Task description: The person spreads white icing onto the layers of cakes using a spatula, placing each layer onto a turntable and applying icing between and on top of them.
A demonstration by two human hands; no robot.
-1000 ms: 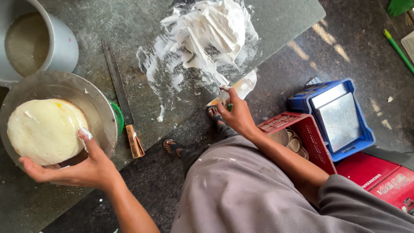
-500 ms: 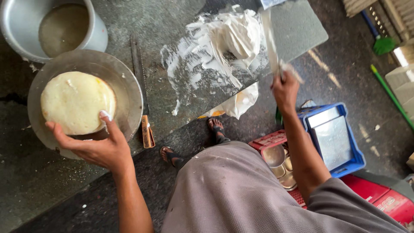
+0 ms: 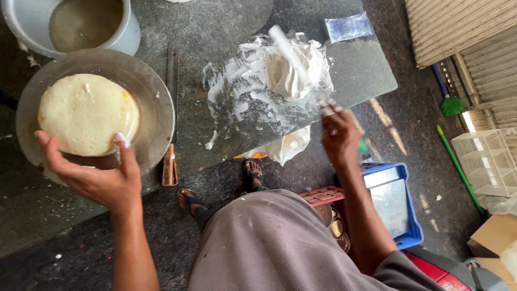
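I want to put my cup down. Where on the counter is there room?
Bare stone lies between the metal plate and the white cream smear, beside the long knife, and below the plate near the counter edge. The cream side is crowded.

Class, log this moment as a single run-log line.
left hand: holds plate with cake | right hand: holds spatula in cream | knife: on counter

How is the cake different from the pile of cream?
The cake is a smooth, pale yellow round disc; the cream is a white, messy heap. The cake sits on a metal plate held by the left hand; the cream lies smeared on the stone counter, where the right hand works it with a spatula. Both look soft and pale.
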